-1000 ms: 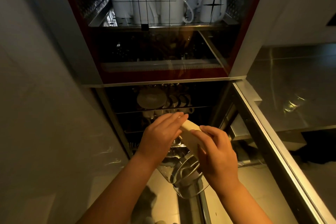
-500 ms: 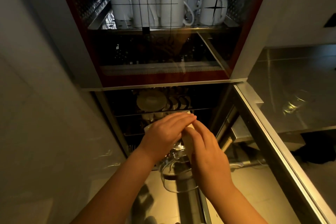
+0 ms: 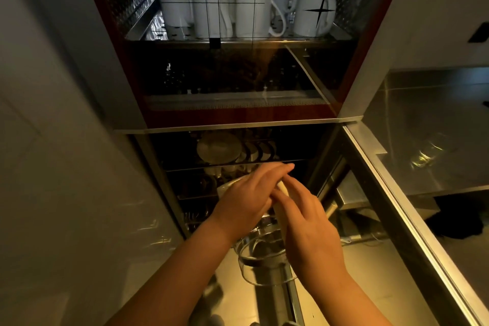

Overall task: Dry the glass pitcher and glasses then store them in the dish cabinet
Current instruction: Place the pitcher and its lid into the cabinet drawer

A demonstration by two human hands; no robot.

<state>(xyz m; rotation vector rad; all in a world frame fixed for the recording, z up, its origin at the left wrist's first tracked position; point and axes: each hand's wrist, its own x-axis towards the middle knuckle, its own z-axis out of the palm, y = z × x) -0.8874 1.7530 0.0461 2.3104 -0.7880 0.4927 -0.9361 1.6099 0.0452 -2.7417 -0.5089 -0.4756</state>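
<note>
A clear glass pitcher [image 3: 260, 259] hangs in front of the open dish cabinet [image 3: 238, 124], low in the middle of the view. My left hand [image 3: 246, 198] lies over its top and grips it from the left. My right hand [image 3: 307, 230] covers its right side with the fingers curled around a pale cloth [image 3: 282, 188], of which only a sliver shows between the hands. The pitcher's mouth and handle are hidden under my hands. A drinking glass [image 3: 426, 156] stands on the steel counter at the right.
White mugs [image 3: 211, 8] fill the cabinet's upper shelf. Plates and small dishes [image 3: 219, 147] sit in the lower rack behind my hands. The cabinet's glass door [image 3: 397, 219] stands open to the right. A grey wall [image 3: 53, 167] closes off the left side.
Both hands have come closer together over the pitcher's top, covering most of the pale cloth. The pitcher has turned more upright and shifted slightly left.
</note>
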